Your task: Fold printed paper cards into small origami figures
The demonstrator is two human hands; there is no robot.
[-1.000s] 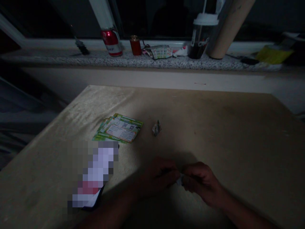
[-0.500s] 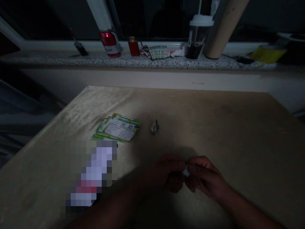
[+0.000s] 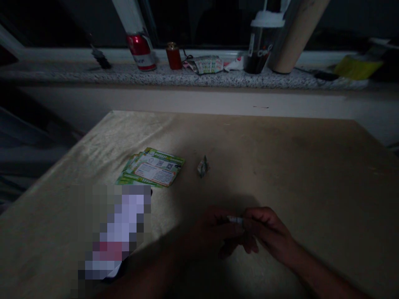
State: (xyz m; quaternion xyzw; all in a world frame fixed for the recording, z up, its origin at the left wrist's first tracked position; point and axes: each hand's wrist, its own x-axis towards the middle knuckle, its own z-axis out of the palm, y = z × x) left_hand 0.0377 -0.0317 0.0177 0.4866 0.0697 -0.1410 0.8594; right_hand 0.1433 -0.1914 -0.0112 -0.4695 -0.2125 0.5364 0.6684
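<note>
Both hands meet low over the table. My left hand (image 3: 220, 230) and my right hand (image 3: 264, 228) pinch a small, pale, folded piece of paper (image 3: 235, 219) between their fingertips. Most of the piece is covered by fingers, and dim light hides its details. Beyond the hands, a small pointed folded paper shape (image 3: 203, 167) sits on the table apart from them. To its left lies a fanned stack of green and white leaflets (image 3: 157, 167).
A pixelated, phone-like object (image 3: 124, 228) lies left of my arms on the pale table (image 3: 280, 158). Along the granite windowsill (image 3: 118, 79) stand a red can (image 3: 141, 52), a red-orange lighter-like item (image 3: 173, 57), crumpled wrapper (image 3: 205, 64), lidded cup (image 3: 258, 50) and cardboard tube (image 3: 296, 37).
My fingers have shifted on the paper piece, and a flatter strip of it now shows between them. The view has moved slightly; the things on the table stay in place.
</note>
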